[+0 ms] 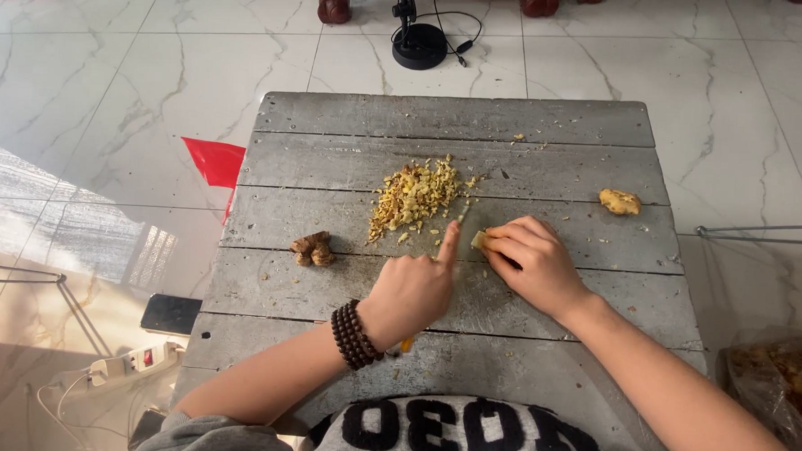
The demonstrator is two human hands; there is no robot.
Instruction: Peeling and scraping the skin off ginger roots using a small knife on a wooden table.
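Ginger piece (pixel 480 241) pinned by our right hand (pixel 533 263) so it stays steady; left hand (pixel 413 294) fisted on knife handle (pixel 407 345), cutting on bench (pixel 349 165).

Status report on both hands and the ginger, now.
Left hand fisted around a yellow-handled knife, blade hidden. Right hand pins a peeled ginger piece on the wooden table. Chopped pile just ahead; unpeeled root off left, clear.
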